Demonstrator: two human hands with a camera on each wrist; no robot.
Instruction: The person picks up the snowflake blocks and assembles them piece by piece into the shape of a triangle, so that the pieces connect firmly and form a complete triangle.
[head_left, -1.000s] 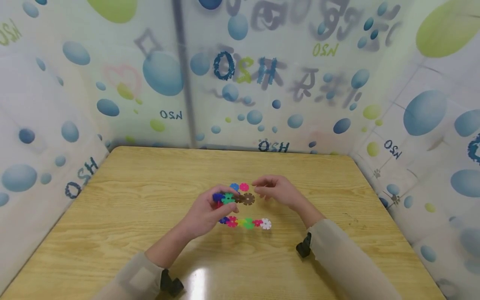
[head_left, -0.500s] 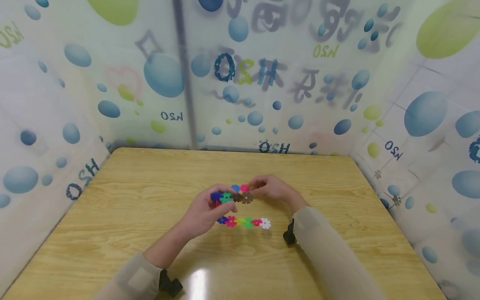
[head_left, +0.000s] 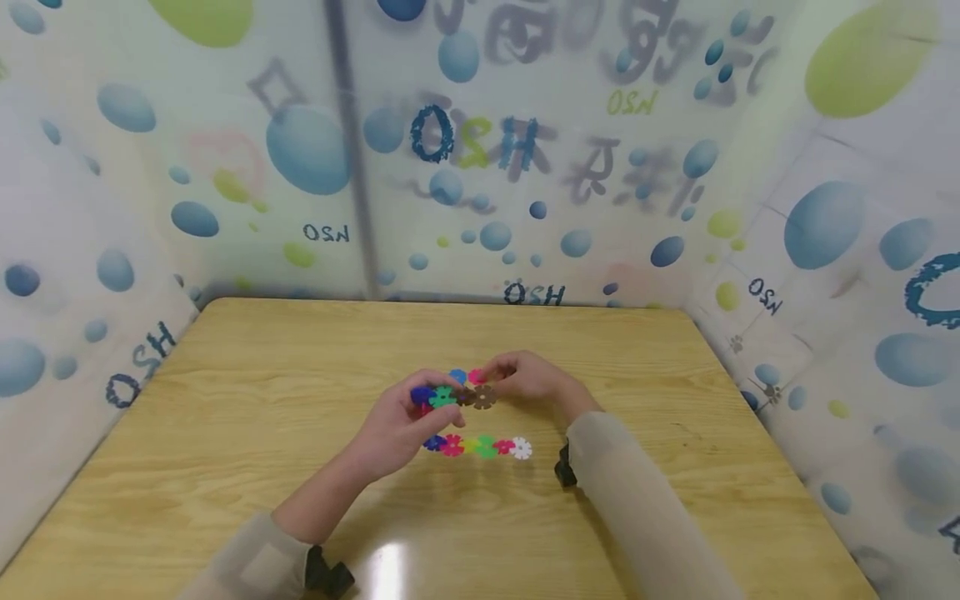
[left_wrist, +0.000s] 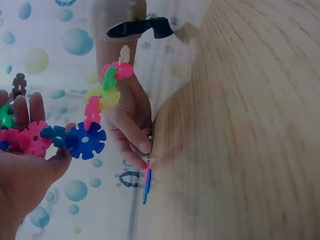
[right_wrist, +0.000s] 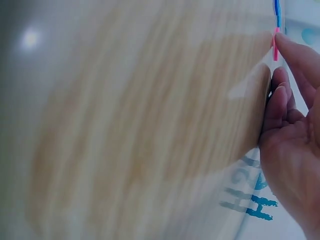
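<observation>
My left hand [head_left: 393, 427] grips a chain of interlocking flower-shaped plastic discs [left_wrist: 86, 140], raised off the table. One end has a brown disc [head_left: 484, 397]; a lower run of blue, pink, yellow and green discs ends in a white disc [head_left: 521, 448]. Beyond the chain, a loose pink disc [head_left: 475, 377] and a loose blue disc [head_left: 457, 377] lie flat on the tabletop, seen edge-on in both wrist views. With a fingertip, my right hand [head_left: 534, 385] touches the pink disc; its other fingers are loosely bent. Part of the chain is hidden behind the left fingers.
The wooden table [head_left: 225, 400] is pale and glossy, with a bright reflection near its front edge. A printed curtain [head_left: 480, 167] with blue and green dots surrounds its back and sides. Dark wrist cameras [head_left: 327, 575] sit at both sleeves.
My right hand has moved left and reached the pink disc on the table. The left hand keeps holding the chain almost in place. The head view has shifted slightly to the right.
</observation>
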